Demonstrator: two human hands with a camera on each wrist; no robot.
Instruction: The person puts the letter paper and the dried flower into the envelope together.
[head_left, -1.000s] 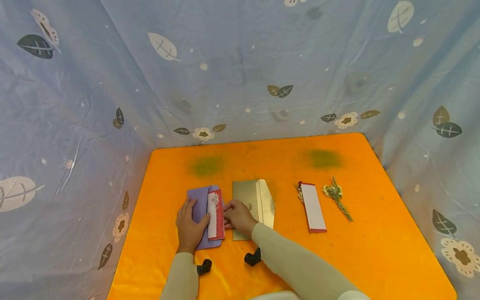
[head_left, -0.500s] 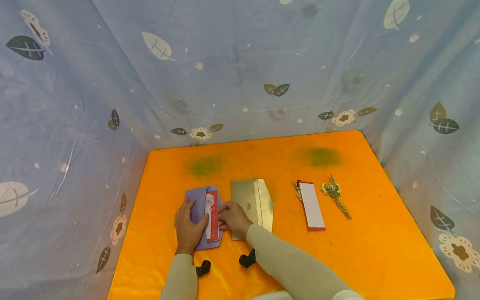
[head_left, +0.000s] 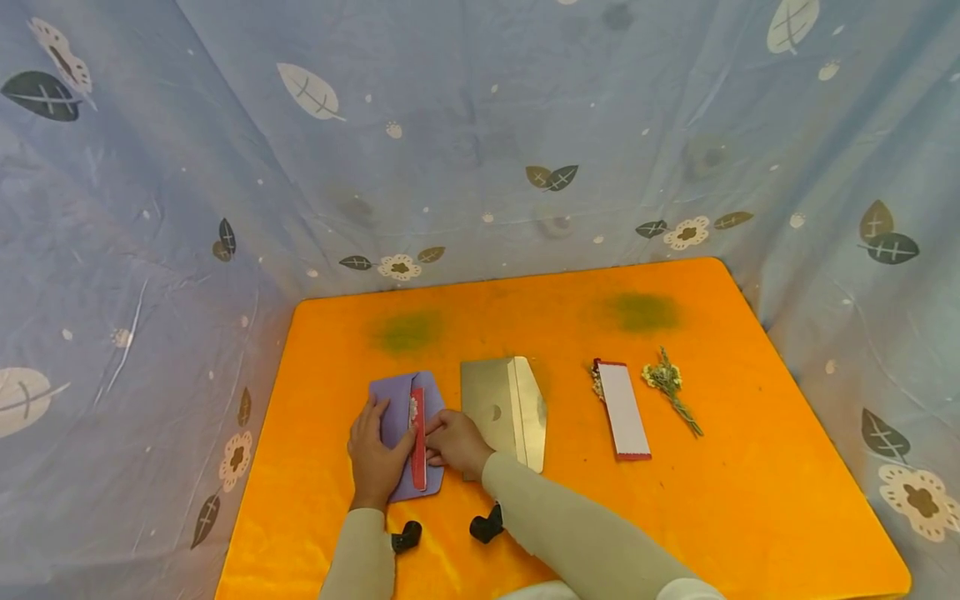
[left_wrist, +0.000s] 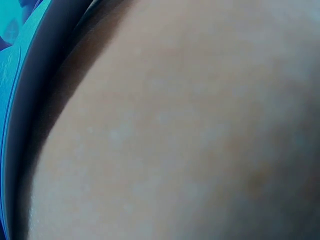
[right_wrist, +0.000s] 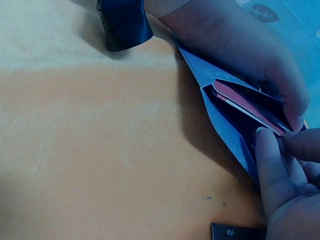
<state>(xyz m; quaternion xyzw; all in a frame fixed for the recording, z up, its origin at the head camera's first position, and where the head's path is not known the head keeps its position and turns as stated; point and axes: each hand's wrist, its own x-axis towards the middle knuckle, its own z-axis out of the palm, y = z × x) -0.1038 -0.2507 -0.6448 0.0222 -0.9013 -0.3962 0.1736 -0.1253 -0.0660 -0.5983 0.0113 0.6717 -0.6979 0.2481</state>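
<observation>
A purple envelope (head_left: 392,392) lies on the left of the table, its pocket spread wide in the right wrist view. Most of a red-and-white card (head_left: 418,467) is inside it, with a narrow red strip showing in the head view. My left hand (head_left: 375,458) rests over the envelope, fingers extended, thumb reaching to the card at the pocket's mouth. At the card's right edge, my right hand (head_left: 461,443) pinches it between thumb and fingers. Little but blurred skin or surface fills the left wrist view, so the left fingers are hidden there.
A gold envelope (head_left: 486,387) with its flap unfolded lies just right of the purple one, partly under the right hand. Farther right are a white card with red ends (head_left: 625,412) and a small dried flower bunch (head_left: 667,383). Patterned curtains (head_left: 480,125) surround the orange table (head_left: 750,483).
The red-and-white card has slid left, deeper into the purple envelope, so less of it shows. My right hand has moved left with it, while my left hand has stayed on the envelope.
</observation>
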